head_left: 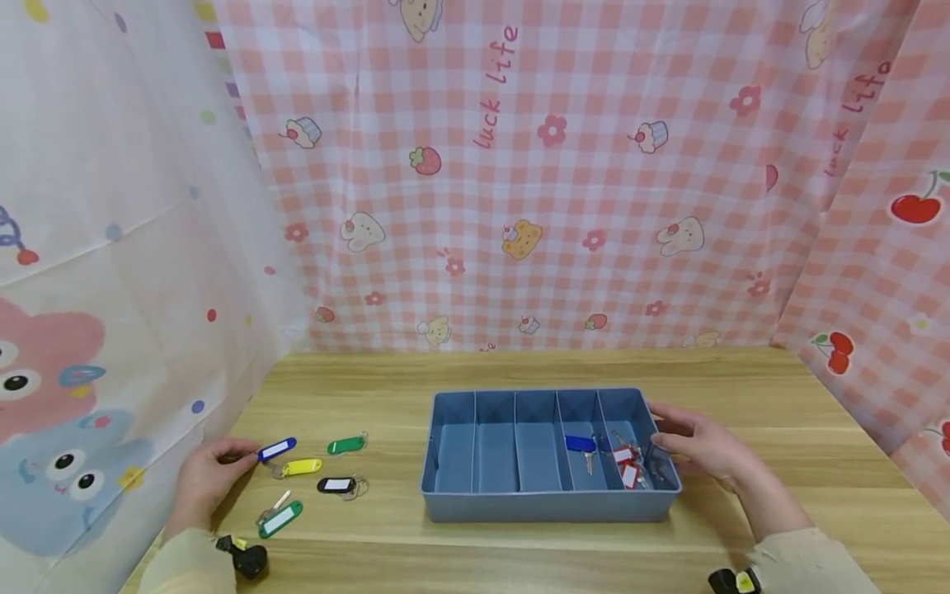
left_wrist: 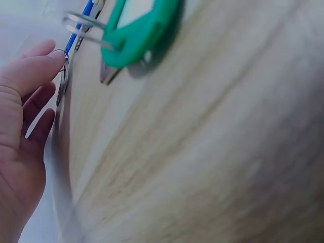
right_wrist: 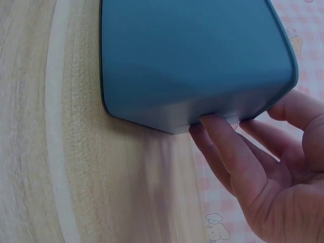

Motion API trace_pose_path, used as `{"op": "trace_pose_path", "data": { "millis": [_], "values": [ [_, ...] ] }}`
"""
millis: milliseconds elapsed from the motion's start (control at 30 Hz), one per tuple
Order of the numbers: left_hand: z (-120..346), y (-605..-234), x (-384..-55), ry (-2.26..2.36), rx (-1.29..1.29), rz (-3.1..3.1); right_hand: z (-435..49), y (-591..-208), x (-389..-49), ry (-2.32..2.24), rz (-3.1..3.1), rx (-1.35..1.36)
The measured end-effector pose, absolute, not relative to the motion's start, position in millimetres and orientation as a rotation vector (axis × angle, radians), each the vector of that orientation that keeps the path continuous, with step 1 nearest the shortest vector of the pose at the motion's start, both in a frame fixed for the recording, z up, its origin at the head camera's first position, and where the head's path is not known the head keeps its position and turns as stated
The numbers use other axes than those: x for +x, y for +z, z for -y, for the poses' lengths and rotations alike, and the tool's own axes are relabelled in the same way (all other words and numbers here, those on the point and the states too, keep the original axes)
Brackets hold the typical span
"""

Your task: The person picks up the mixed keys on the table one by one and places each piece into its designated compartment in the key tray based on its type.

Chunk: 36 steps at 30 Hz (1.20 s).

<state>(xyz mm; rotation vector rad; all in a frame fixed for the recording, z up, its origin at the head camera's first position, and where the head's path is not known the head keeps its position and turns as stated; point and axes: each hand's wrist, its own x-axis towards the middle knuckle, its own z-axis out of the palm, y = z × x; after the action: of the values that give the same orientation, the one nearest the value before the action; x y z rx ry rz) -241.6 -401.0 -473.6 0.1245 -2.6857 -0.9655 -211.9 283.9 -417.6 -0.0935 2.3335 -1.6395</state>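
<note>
At the left of the table, my left hand (head_left: 206, 480) pinches the ring end of a blue key tag (head_left: 278, 449) between thumb and forefinger. Its ring and key (left_wrist: 64, 81) hang by the fingertips in the left wrist view. Close by lie a yellow key tag (head_left: 302, 468), a black one (head_left: 336, 485) and two green ones, one behind (head_left: 345, 445) and one in front (head_left: 280, 520). My right hand (head_left: 708, 450) grips the right end of a blue-grey divided box (head_left: 549, 506), thumb at the rim and fingers against the outer wall.
The box has several compartments in a row. A blue-tagged key (head_left: 580, 445) lies in the second from the right; red-tagged keys (head_left: 629, 475) lie in the rightmost. Patterned cloth (head_left: 549, 190) hangs behind the wooden table (head_left: 356, 569) and along both sides.
</note>
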Motion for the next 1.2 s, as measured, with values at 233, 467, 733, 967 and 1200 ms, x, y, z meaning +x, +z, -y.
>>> {"op": "trace_pose_path", "data": {
  "millis": [233, 467, 733, 967, 1200],
  "values": [
    [395.8, -463.6, -241.3, -1.076, 0.230, 2.652, -282.4, -418.3, -211.4, -1.689, -2.302, -0.099],
    [394.1, -456.9, -244.7, -1.076, 0.225, 2.644, -283.3, -419.2, -212.1, -1.680, -2.305, -0.098],
    [392.9, -447.9, -248.2, -1.158, 0.265, 2.670, -283.7, -419.8, -213.5, -1.673, -2.304, -0.098],
    [387.4, -437.1, -250.2, -1.157, 0.244, 2.700, -284.4, -421.1, -213.5, -1.675, -2.297, -0.094],
    [374.2, -422.2, -256.1, -1.173, 0.184, 2.681, -283.8, -420.4, -213.1, -1.671, -2.309, -0.094]
  ]
}}
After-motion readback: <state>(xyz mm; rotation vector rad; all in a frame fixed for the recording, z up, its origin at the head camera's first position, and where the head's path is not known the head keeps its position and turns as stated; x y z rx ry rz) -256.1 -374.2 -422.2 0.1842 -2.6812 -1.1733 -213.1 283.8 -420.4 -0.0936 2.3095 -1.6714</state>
